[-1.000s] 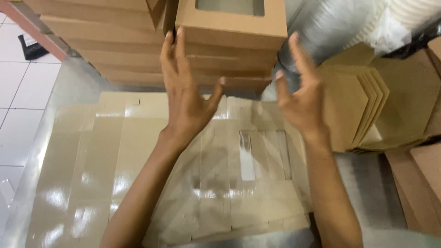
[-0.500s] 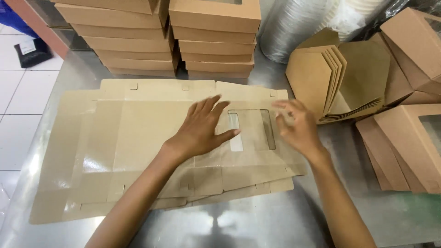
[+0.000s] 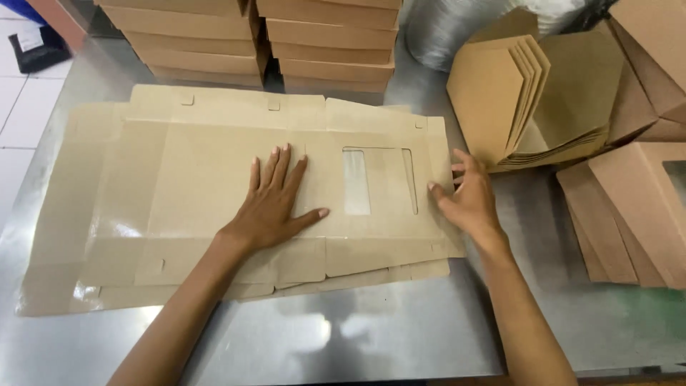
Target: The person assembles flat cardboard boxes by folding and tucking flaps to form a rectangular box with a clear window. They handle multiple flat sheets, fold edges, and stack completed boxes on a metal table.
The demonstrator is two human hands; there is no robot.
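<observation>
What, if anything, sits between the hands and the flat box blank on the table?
Nothing visible. The left hand lies flat on the top box blank; the right hand touches its right edge beside the window cutout.

near edge: bare table (image 3: 371,336) | far: box stacks (image 3: 321,43) | right: folded cartons (image 3: 529,100)

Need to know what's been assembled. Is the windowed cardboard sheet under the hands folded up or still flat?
Flat: the box blank lies spread on the table, left hand pressing it.
</observation>
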